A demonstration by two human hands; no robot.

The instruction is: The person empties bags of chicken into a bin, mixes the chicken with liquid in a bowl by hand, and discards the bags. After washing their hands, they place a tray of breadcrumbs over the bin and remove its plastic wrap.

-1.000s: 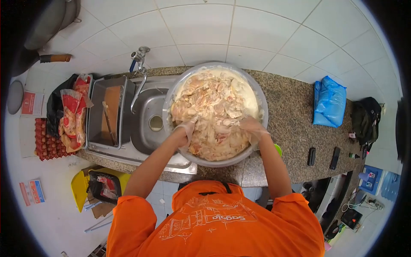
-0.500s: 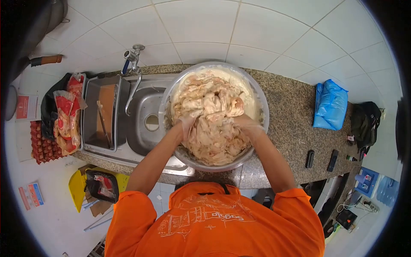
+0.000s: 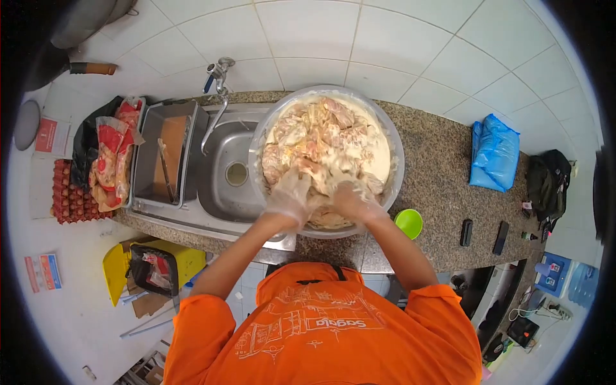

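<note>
Drawn closer together, the gloved left hand (image 3: 290, 197) and right hand (image 3: 351, 200) have fingers among coated meat (image 3: 326, 135) at the near side of the bowl (image 3: 398, 163), where handling now centres; I cannot tell whether they grip. Sink (image 3: 221, 147) left, green container (image 3: 409, 223) near right.

Thin, see-through gloves (image 3: 285, 206) sheathe the left hand (image 3: 292, 194) and right hand (image 3: 350, 197) from the fingers back to the wrists. Farther behind the fingers are the short sleeves (image 3: 210, 314) of a bright orange T-shirt (image 3: 359, 356). It bears white outline drawings (image 3: 273, 333) and blocky white lettering (image 3: 340, 323); a black strip (image 3: 309, 281) marks its edge nearest the fingers.
</note>
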